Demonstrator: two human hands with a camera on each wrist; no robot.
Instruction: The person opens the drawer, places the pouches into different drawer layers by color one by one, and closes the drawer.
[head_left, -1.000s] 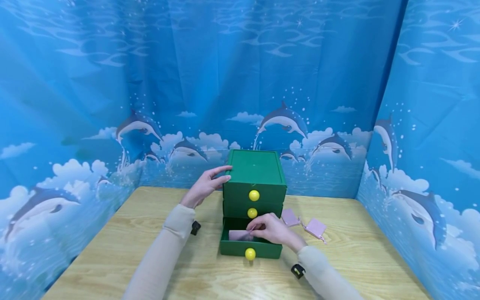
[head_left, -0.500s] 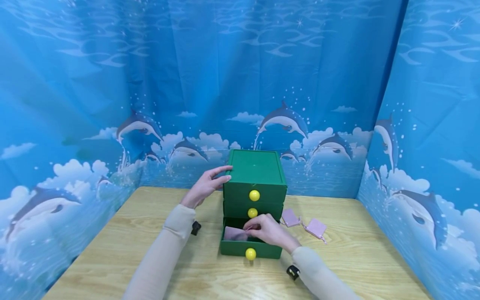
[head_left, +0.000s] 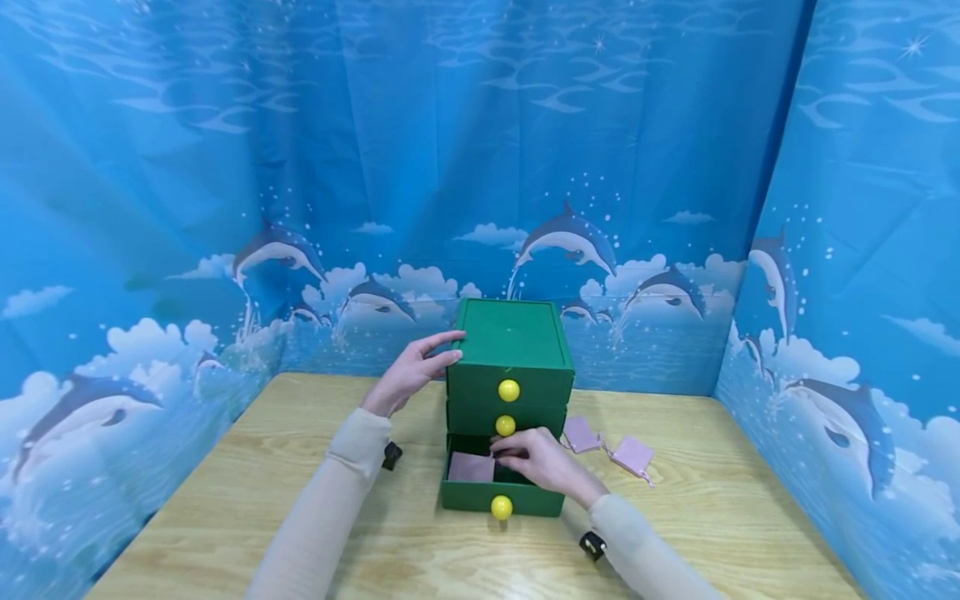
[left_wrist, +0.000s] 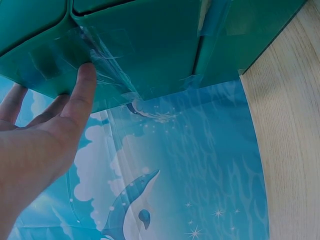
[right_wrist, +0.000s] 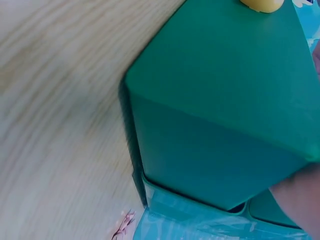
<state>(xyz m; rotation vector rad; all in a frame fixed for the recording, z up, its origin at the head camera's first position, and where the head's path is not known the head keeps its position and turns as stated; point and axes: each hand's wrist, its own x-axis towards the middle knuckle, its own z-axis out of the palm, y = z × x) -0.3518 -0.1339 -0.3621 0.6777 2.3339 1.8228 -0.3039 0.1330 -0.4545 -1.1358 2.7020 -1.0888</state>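
Note:
A green cabinet (head_left: 513, 333) with yellow knobs stands on the table, its bottom drawer (head_left: 472, 497) pulled out. Inside, at the left, lies a pink drawstring pouch (head_left: 471, 468). My right hand (head_left: 547, 462) reaches over the drawer's right side, thumb and forefinger apart, fingertips right at the pouch's drawstring end. In the right wrist view the drawer's side hides most of that hand. My left hand (head_left: 411, 371) steadies the cabinet, its fairly straight fingers touching the left side and top edge, as the left wrist view also shows.
Two more pink pouches (head_left: 632, 454) with cords lie on the wooden table (head_left: 690, 517) right of the cabinet. The two upper drawers are closed, with yellow knobs (head_left: 508, 390) on their fronts. A blue dolphin-print curtain (head_left: 375, 167) hangs behind and at both sides.
The pouch in the drawer has shifted left and now lies flat. My right hand's thumb and forefinger have parted from their pinch on its cord. The left hand has stayed still.

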